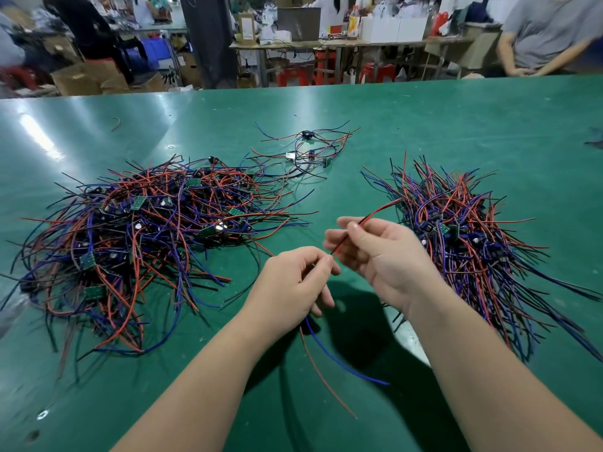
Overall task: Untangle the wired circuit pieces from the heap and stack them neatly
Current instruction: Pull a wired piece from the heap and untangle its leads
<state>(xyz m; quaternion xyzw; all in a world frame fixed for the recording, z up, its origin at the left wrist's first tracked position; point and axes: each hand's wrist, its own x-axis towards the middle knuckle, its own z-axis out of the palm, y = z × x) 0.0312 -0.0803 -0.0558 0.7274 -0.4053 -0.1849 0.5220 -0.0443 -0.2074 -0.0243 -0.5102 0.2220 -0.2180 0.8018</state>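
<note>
Head view: left hand [295, 282] and right hand [378, 252] are pinching one piece's red wire [368, 220]; straightening it fully before stacking seems wise.

Two hands over a green table [424, 125]

Left hand [293, 285] and right hand [381, 252] pinch one red wire [375, 213] between tangled heap [137, 243] and stack [470, 236].
</note>
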